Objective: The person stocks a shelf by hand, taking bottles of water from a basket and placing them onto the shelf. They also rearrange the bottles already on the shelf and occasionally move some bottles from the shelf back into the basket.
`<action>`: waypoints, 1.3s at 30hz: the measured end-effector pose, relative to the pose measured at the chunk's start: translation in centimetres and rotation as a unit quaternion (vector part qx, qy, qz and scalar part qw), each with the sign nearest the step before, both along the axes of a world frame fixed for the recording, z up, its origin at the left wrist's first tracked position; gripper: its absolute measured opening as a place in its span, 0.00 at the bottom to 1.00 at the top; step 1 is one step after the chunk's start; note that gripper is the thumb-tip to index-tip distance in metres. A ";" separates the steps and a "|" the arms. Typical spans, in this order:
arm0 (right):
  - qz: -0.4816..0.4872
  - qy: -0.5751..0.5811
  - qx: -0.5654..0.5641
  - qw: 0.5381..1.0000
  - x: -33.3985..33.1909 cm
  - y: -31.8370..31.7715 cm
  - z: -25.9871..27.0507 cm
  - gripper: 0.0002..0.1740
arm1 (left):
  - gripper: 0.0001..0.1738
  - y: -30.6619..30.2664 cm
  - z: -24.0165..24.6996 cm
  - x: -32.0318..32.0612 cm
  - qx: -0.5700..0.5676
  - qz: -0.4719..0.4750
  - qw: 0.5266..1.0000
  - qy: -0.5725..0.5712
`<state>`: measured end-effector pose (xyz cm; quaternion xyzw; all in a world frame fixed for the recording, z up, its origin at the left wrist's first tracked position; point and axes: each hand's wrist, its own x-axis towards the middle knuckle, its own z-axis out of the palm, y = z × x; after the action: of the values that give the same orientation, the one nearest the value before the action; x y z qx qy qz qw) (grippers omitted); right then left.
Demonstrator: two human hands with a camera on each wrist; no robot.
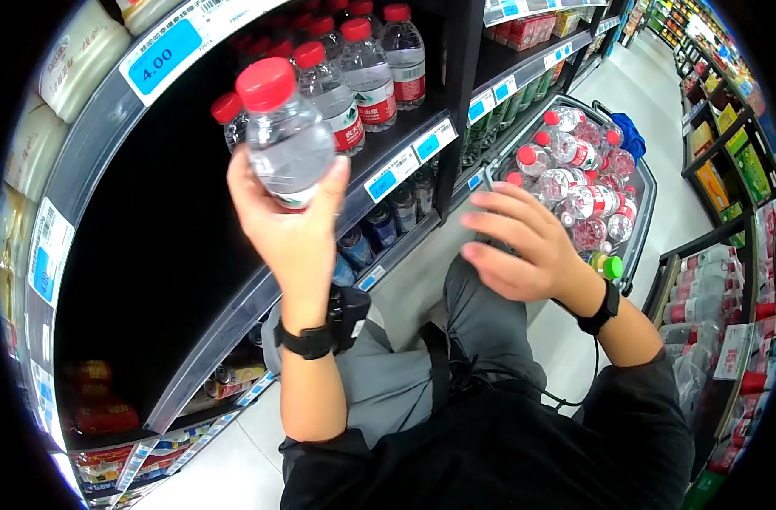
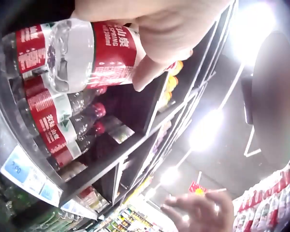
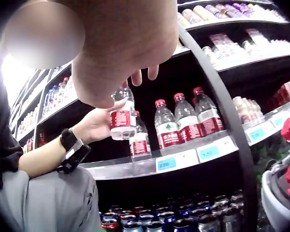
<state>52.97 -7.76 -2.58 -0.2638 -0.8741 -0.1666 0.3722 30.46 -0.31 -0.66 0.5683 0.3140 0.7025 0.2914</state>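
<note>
A small clear water bottle with a red cap and red label stands upright in my left hand. Thumb and fingers wrap its lower part in front of the shelf, as the left wrist view also shows with the red-and-white label. Similar red-capped bottles stand in rows on the dark shelf just behind it. My right hand hangs in the air with spread, slightly bent fingers and nothing in it. Beyond it, a grey basket holds many such bottles, lying jumbled.
Price tags line the shelf edge. Cans fill the shelf below. A green-capped bottle lies at the basket's near end, and blue cloth at its far end. Packed bottles stand across the aisle.
</note>
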 end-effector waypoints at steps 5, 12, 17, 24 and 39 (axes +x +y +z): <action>-0.076 0.034 -0.018 0.996 3.2 -1.2 -0.9 0.21 | 0.40 2.3 -1.0 -2.9 -0.055 0.088 0.995 0.007; -0.143 0.049 -0.060 0.987 5.2 -2.5 -1.8 0.19 | 0.38 4.6 -3.5 -3.1 -0.085 0.106 0.991 0.006; -0.214 0.013 -0.084 0.973 7.0 -4.3 -1.6 0.17 | 0.38 4.2 -3.2 -2.5 -0.123 0.059 0.987 -0.079; -0.338 0.004 -0.154 0.928 11.5 -0.2 -2.8 0.22 | 0.41 5.1 -3.0 -2.8 -0.120 0.028 0.986 -0.108; -0.349 -0.011 -0.180 0.920 15.6 8.1 -7.6 0.19 | 0.19 2.6 -2.4 0.2 0.041 0.176 0.981 -0.071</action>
<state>68.60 0.33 -10.19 -0.6129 -0.7458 -0.1281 0.2273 30.70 2.28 -3.05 0.4647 0.3582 0.7936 0.1610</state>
